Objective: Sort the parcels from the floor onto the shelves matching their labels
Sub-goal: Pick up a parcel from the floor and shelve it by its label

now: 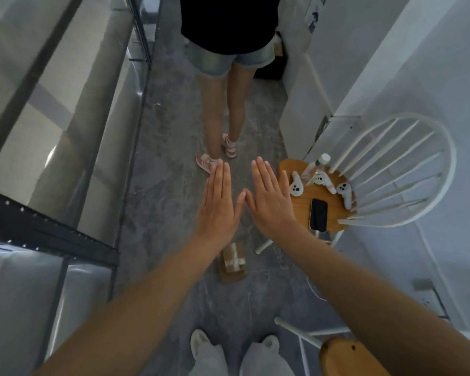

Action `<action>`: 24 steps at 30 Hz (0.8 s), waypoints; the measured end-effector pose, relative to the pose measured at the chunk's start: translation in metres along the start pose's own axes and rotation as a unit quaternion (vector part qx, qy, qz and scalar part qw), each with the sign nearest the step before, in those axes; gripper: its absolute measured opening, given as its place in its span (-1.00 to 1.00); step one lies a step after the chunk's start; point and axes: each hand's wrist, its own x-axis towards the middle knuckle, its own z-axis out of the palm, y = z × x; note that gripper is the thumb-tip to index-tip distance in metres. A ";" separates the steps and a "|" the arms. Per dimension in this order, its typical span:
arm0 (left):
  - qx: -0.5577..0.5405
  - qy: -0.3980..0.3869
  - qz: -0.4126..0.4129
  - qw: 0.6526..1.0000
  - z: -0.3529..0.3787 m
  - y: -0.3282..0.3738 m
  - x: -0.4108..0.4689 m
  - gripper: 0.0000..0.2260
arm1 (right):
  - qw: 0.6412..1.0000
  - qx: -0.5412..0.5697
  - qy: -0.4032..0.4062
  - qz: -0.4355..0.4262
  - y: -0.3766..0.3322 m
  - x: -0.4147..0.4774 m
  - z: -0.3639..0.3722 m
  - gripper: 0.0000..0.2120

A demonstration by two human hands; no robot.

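Note:
A brown cardboard parcel with pale tape crossed over it lies on the grey floor, just below my wrists. My left hand and my right hand are stretched out flat in front of me, palms down, fingers straight, thumbs touching at the tips. Both hands hold nothing and hover well above the parcel. A dark metal shelf rack with wrapped, shiny contents runs along the left side.
Another person in a black top and denim shorts stands ahead in the narrow aisle. A white chair on the right carries a phone, white controllers and a bottle. A second wooden seat is at bottom right.

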 end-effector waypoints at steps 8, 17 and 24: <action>-0.034 -0.015 -0.068 0.997 0.066 -0.025 0.022 -0.30 | 0.997 0.028 -0.071 -0.020 0.028 0.034 0.068 -0.30; -0.040 -0.040 -0.154 0.987 0.208 -0.101 0.003 -0.23 | 0.982 0.075 -0.174 0.011 0.076 0.040 0.233 -0.34; -0.018 -0.074 -0.230 0.970 0.332 -0.178 -0.045 -0.27 | 0.974 0.052 -0.220 0.001 0.120 0.011 0.378 -0.20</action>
